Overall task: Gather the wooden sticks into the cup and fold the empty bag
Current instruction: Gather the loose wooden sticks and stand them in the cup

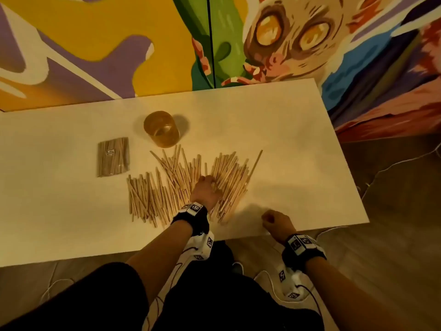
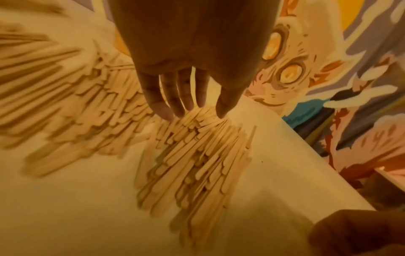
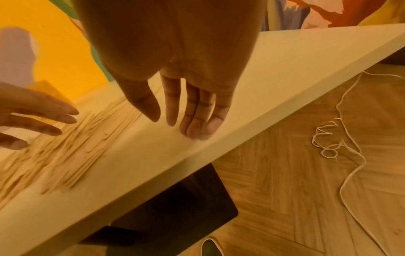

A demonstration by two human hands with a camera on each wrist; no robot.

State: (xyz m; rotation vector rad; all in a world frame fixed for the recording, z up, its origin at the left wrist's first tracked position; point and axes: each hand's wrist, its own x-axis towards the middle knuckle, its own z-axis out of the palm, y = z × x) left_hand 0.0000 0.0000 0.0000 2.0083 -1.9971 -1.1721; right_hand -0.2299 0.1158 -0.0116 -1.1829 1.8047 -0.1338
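Wooden sticks (image 1: 188, 185) fan across the surface (image 1: 286, 149), cup (image 1: 161, 129) empty at eleven o'clock. Our left hand (image 1: 205, 191) rests spread on them; right hand (image 1: 276, 223) idles loose at four. Next, we reckon, bunch a handful.

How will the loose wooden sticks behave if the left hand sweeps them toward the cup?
The wooden sticks look flat and thin, so they should slide rather than roll. They lie overlapped and fanned, so a push from the left hand likely skews them. Flat on the table, single ones may be hard to pinch.
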